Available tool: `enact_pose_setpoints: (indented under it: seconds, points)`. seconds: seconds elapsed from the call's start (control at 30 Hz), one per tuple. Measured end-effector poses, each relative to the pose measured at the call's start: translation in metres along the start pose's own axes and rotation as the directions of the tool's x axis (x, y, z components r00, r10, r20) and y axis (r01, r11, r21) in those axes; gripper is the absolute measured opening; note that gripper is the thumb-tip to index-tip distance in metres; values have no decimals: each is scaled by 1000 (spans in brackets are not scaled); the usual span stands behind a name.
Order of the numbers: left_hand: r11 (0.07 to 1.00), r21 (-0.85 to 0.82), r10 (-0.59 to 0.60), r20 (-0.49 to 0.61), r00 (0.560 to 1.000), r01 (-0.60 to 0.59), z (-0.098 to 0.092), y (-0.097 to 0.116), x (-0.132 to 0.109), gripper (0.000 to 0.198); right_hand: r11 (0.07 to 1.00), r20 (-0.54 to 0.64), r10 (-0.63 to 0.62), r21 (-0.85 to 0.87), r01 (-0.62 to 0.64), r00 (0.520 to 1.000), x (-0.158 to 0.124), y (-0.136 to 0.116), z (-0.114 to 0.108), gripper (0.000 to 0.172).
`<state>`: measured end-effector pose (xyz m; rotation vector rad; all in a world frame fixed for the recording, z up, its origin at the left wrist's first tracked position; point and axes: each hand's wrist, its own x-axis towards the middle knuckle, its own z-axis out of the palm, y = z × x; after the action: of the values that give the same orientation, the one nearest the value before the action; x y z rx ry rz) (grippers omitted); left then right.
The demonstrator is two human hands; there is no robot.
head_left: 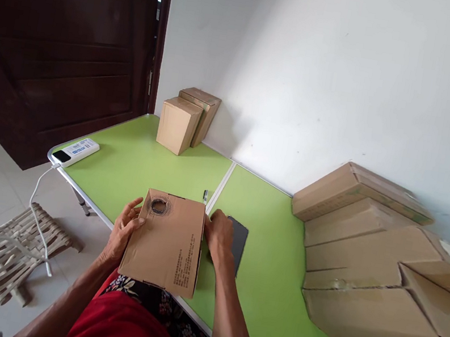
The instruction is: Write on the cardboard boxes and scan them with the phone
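Observation:
A small brown cardboard box (164,244), with printed characters and a ragged, dark-edged round hole near its upper left corner, is held just above the table's near edge. Along its left side, my left hand (123,232) grips it, thumb on the face and fingers at the edge. My right hand (217,233) is closed at the box's upper right edge; its fingertips are partly hidden there. Beside that hand a dark flat tablet-like device (239,240) lies on the table, partly covered by my wrist. Just beyond the box lies a marker pen (205,195).
The green table (133,147) has a seam across it. Two boxes (178,126) stand against the wall. Larger cartons (365,261) crowd the right side. A white power strip (76,152) sits at the left corner, its cable hanging over a woven stool (16,254).

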<state>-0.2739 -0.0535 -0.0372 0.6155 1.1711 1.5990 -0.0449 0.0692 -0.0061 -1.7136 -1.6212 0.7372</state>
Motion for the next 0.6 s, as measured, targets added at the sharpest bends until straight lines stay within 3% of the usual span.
enact_pose_setpoints:
  seconds: [0.1,0.17,0.27,0.43,0.6]
  points:
    - [999,29,-24,14,1000,23,4,3,0,85,978,-99,110,-168,-125,989,-31,9,-18,49]
    - [995,78,-56,33,998,54,7,7,0,93,942,-157,164,-267,-202,974,-53,15,-27,68]
    - [985,143,-106,66,992,96,10,14,-1,107,885,-160,242,-367,-286,957,-75,17,-30,88]
    - [959,257,-164,148,975,122,6,28,-1,113,849,-124,352,-375,-372,928,-69,17,-31,95]
    - [963,242,-170,190,967,122,6,32,1,101,872,-92,401,-268,-411,911,-56,27,-44,105]
